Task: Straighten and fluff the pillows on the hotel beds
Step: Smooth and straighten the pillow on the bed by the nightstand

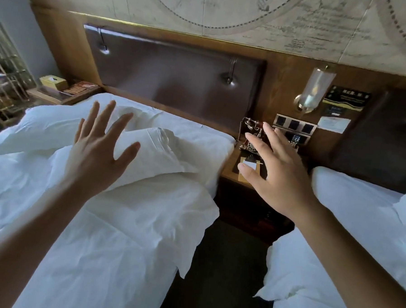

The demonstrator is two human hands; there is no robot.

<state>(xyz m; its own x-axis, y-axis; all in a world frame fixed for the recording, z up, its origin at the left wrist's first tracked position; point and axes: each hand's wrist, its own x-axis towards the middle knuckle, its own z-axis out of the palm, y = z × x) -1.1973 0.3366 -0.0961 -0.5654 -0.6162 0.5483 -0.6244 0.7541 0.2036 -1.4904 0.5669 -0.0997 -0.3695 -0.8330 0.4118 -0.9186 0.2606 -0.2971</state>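
Two white pillows lie at the head of the left bed [113, 238]: a near one [157, 158] slanting toward the bed's right edge, and a far one [50, 124] at the left. My left hand [98, 153] hovers above the near pillow with fingers spread, holding nothing. My right hand [274, 171] is stretched out over the nightstand [231, 169] between the beds, fingers straight and spread, also holding nothing. A white pillow [350, 192] shows at the head of the right bed [332, 278].
A dark padded headboard [177, 77] backs the left bed. On the nightstand stand an old-style telephone [252, 133] and a notepad [250, 165]. A wall lamp [315, 91] and switch panel [293, 125] hang above. A tissue box [53, 82] sits far left. A dark floor gap [221, 272] separates the beds.
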